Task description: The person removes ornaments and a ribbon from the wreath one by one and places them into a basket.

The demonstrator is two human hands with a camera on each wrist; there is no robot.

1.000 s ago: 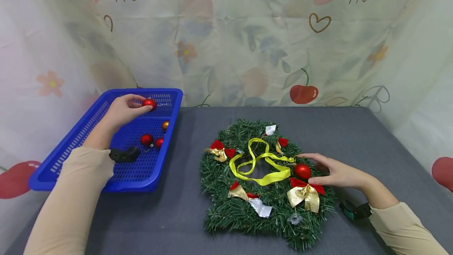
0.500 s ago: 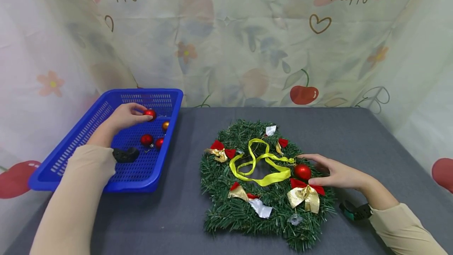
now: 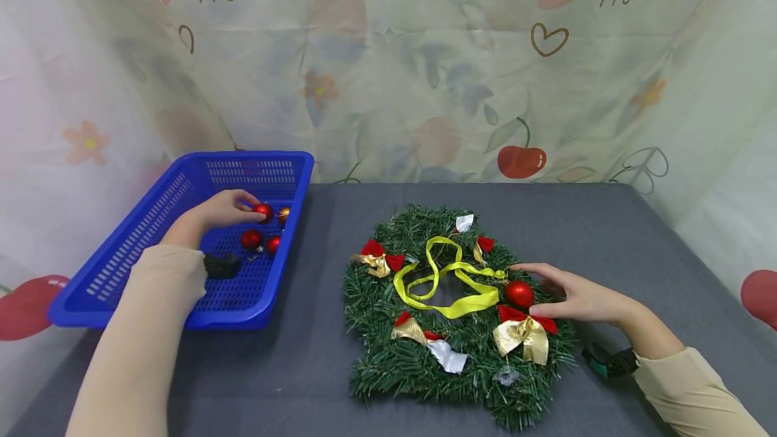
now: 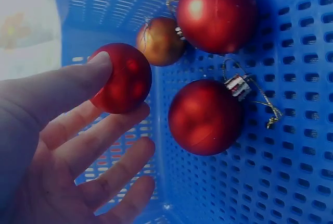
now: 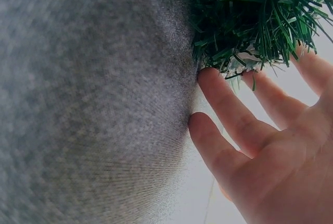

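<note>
Inside the blue basket (image 3: pixel 233 317), my left hand (image 3: pixel 224 209) pinches a red ball ornament (image 4: pixel 125 81) between thumb and forefinger, the other fingers spread. Two more red balls (image 4: pixel 205 117) and a gold ball (image 4: pixel 161 41) lie close by in the basket. On the table, my right hand (image 3: pixel 585 297) rests at the right edge of a green wreath (image 3: pixel 388 373), its fingers loosely extended. The thumb touches a red and gold bow (image 3: pixel 522 336), and another red ball (image 3: pixel 519 294) sits on the wreath between thumb and forefinger. In the right wrist view, fingertips meet the table beside the greenery.
A yellow ribbon (image 3: pixel 464 303) lies looped over the middle of the wreath. Other bows (image 3: pixel 379 259) are spread around it. The grey table (image 3: pixel 315 369) extends to a patterned curtain (image 3: pixel 388 86) behind. The basket's raised walls surround the left hand.
My left hand, with the red ball, has moved down and slightly right in the basket, closer to the other balls. The right hand and the wreath have stayed put.
</note>
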